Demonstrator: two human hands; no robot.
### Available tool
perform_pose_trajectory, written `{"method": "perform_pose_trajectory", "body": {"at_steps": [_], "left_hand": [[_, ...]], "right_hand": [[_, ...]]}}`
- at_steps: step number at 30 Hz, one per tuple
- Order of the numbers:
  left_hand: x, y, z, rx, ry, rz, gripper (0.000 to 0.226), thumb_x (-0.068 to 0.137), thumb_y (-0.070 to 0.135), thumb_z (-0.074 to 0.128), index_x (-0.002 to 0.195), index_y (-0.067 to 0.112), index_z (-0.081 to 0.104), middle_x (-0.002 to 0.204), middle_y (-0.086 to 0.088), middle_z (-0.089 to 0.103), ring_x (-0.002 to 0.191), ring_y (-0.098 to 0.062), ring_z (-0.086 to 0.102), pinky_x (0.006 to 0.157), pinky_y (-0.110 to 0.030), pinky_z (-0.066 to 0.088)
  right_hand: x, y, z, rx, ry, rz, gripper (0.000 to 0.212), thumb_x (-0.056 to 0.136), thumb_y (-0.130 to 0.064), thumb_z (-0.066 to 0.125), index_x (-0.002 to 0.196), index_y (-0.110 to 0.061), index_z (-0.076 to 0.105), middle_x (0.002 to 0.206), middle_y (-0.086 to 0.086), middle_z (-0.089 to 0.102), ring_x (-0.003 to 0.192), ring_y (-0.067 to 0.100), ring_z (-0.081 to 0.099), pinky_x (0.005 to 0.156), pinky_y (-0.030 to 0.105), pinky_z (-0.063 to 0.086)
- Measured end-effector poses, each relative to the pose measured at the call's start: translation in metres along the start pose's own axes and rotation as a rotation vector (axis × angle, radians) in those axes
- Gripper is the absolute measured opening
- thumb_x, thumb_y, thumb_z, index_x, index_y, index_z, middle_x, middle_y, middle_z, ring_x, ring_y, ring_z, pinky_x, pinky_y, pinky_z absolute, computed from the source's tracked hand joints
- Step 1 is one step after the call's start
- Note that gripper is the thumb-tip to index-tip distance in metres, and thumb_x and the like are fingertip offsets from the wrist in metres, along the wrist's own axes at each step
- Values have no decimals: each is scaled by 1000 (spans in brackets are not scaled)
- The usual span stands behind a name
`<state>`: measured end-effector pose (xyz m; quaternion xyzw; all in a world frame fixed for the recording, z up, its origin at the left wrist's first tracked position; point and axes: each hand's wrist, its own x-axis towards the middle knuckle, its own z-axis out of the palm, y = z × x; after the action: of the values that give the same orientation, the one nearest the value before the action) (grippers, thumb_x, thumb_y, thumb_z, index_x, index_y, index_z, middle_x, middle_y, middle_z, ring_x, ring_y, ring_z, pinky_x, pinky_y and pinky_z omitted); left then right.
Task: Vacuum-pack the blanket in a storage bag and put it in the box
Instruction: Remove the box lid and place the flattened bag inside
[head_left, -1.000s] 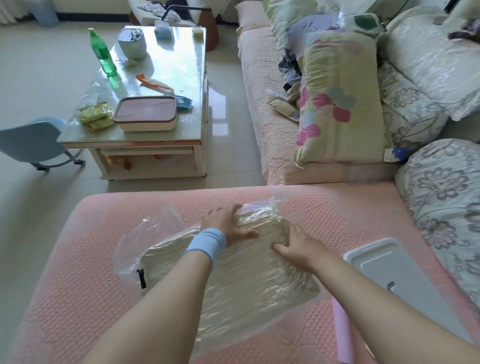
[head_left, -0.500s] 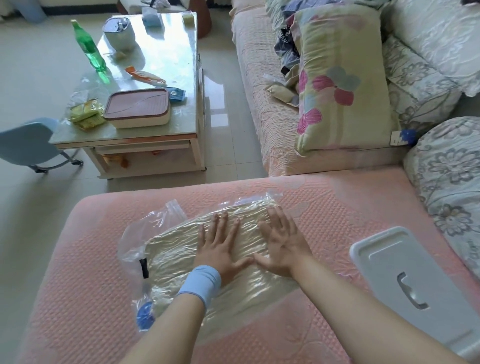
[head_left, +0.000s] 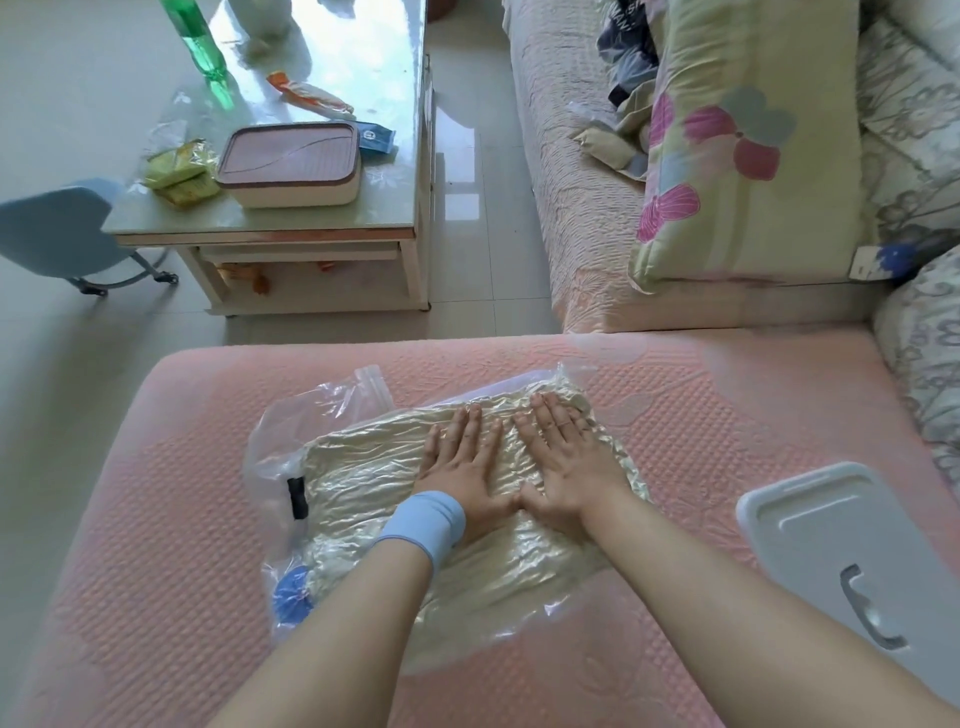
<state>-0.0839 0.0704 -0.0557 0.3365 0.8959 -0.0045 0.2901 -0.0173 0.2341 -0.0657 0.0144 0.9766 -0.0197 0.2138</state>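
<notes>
Storage bag (head_left: 358, 467) with cream blanket (head_left: 519, 566) inside, pressed under both hands, on pink sofa seat (head_left: 156, 571).

Left hand (head_left: 467, 462) and right hand (head_left: 566, 467) lay side by side, palms down, fingers straight and spread, thumbs nearly touching, on the bag's far half; blue wristband (head_left: 423, 525) on the left wrist. The bag sat mid-seat, clear of every edge, its loose clear mouth trailing toward the far-left corner. Black clip (head_left: 296, 497) was on its left edge, blue valve (head_left: 292, 597) at its near-left corner. Bare seat lay open on the left and far sides. Grey box lid (head_left: 841, 535) lay by the right edge, apart from the bag.
</notes>
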Motion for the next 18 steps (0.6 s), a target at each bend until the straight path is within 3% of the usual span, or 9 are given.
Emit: {"method": "perform_pose_trajectory", "body": {"at_steps": [4,8,13,16,18], "left_hand": [[-20,-4,-5,40,-84,-8,113,70,89,38,148,36,-25,151,-2,-40,137,-21,-41,112,-54,-23],[-66,-18,12,50,-35,-194,137,43,104,31,139,34,-38,140,-2,-55,128,-28,-52,106,-63,-26],[-68,-18,18,52,-71,-91,145,41,105,37,144,31,-34,141,3,-55,128,-25,-53,108,-62,-23],[-68,-21,14,46,-145,5,148,43,98,52,143,34,-35,142,5,-54,128,-23,-53,109,-60,-22],[-74,-18,16,77,-159,31,150,42,95,57,144,34,-34,142,5,-53,128,-23,-52,110,-59,-22]], "right_hand": [[-4,-4,-2,-50,-48,29,99,67,-63,-5,153,-19,-27,155,12,-40,144,26,-37,122,44,-15],[-13,-12,-3,-43,-69,59,93,77,-66,-1,151,-17,-30,152,14,-44,142,28,-39,121,46,-16],[-43,-30,-2,-61,-136,150,102,83,-73,13,152,-10,-26,155,20,-37,144,35,-35,121,52,-13],[-62,-30,3,-91,-145,196,110,78,-86,-1,150,-7,-26,154,24,-35,144,40,-33,120,55,-13],[-77,-31,11,-50,-161,198,115,68,-90,-16,148,-9,-32,150,23,-44,139,39,-42,117,57,-17]]}}
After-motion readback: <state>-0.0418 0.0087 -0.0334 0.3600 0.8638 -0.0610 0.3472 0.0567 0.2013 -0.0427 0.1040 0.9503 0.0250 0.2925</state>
